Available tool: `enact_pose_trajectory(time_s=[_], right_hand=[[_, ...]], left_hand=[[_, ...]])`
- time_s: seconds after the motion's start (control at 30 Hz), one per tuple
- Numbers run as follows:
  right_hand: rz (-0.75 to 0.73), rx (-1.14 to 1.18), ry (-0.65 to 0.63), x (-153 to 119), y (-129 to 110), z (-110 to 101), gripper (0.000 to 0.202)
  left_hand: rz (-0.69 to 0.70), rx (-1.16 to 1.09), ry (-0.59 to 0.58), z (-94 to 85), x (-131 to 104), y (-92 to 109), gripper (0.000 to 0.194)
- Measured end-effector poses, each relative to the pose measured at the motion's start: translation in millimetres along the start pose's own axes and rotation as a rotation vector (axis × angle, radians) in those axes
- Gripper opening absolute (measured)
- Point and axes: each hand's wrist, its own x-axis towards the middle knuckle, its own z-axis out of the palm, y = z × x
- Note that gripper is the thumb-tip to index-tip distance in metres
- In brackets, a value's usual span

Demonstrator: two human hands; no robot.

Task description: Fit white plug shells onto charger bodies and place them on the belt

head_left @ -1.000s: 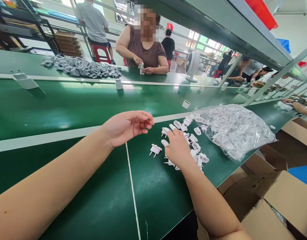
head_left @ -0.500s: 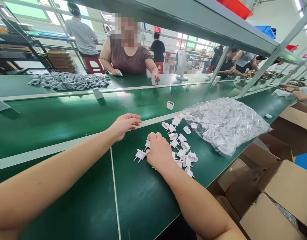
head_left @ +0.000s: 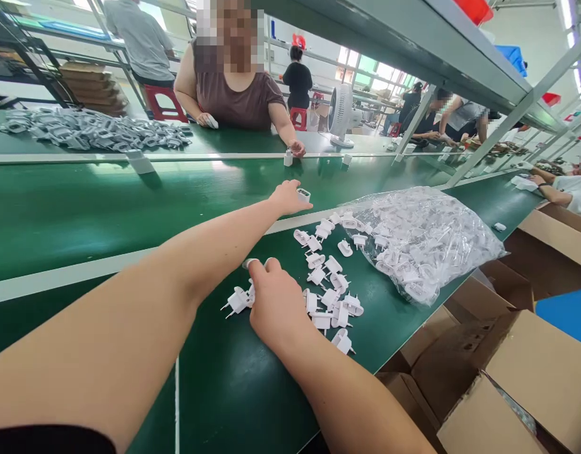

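Observation:
My left hand (head_left: 287, 198) reaches out over the green belt, its thumb and fingers closed around a small white charger housing (head_left: 304, 195) whose open end faces up. Part of the housing is hidden behind the hand. On the near bench my right hand (head_left: 278, 306) has its fingers curled, with the end of a white plug piece (head_left: 247, 263) showing at the fingertips. Just left of that hand lies a two-pin plug piece (head_left: 237, 301). To its right several more white plug pieces (head_left: 329, 297) are scattered loosely.
A clear plastic bag (head_left: 437, 243) full of white plug pieces lies behind the scattered ones. Open cardboard boxes (head_left: 522, 372) stand beside the bench at right. Across the belt, a co-worker (head_left: 238, 101) handles white parts near a pile of them (head_left: 96, 129). A metal shelf (head_left: 389, 50) overhangs the belt.
My left hand has moved forward and right, from above the belt's edge to the charger housing. My right hand stays closed near the loose plug pieces. The view has shifted.

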Motion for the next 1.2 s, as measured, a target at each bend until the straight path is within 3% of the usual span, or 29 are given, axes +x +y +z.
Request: enact_pose_trajectory(time_s=[0.17,0.27,0.37,0.47,0.53,0.67,0.77,0.87,0.97,1.1,1.2], right_hand=[[-0.012,-0.016,-0.058,-0.1,0.6,-0.5,0.041],[0.011,0.043,-0.005,-1.0,3.7,-1.2,0.038],[0.025,0.185,0.156,0.8,9.4,-1.0,0.031],[0.038,0.493,0.354,5.6,13.2,-1.8,0.018],[0.088,0.812,0.372,8.1,12.3,-3.9,0.018],[0.252,1.329,0.068,5.8,4.6,-10.4,0.022],[0.279,1.484,-0.097,0.2,-1.5,-13.4,0.022],[0.249,1.498,-0.129,-4.1,-6.3,-10.6,0.022],[0.152,1.346,-0.035,-7.2,-10.5,-2.3,0.025],[-0.041,1.095,0.116,-13.0,-15.4,9.3,0.024],[-0.19,0.94,0.147,-18.6,-17.4,11.7,0.023]], left_hand=[[-0.048,0.037,0.054,11.7,7.8,-12.1,0.061],[-0.055,-0.015,0.086,2.1,1.3,-21.6,0.048],[-0.037,-0.131,0.127,-18.9,-21.2,-28.6,0.044],[-0.035,-0.291,0.176,-51.2,-63.9,-35.0,0.04],[-0.049,-0.455,0.179,-78.5,-102.2,-40.4,0.031],[-0.214,-0.95,0.061,-131.3,-191.1,-52.5,0.021],[-0.292,-0.852,-0.005,-148.0,-256.8,-59.1,0.043],[-0.238,-0.582,-0.092,-136.7,-309.4,-65.3,0.068],[-0.141,-0.375,-0.108,-109.6,-340.8,-73.7,0.057],[0.013,-0.206,-0.074,-82.2,-351.2,-86.5,0.036],[0.046,-0.234,-0.082,-79.0,-346.6,-94.9,0.045]])
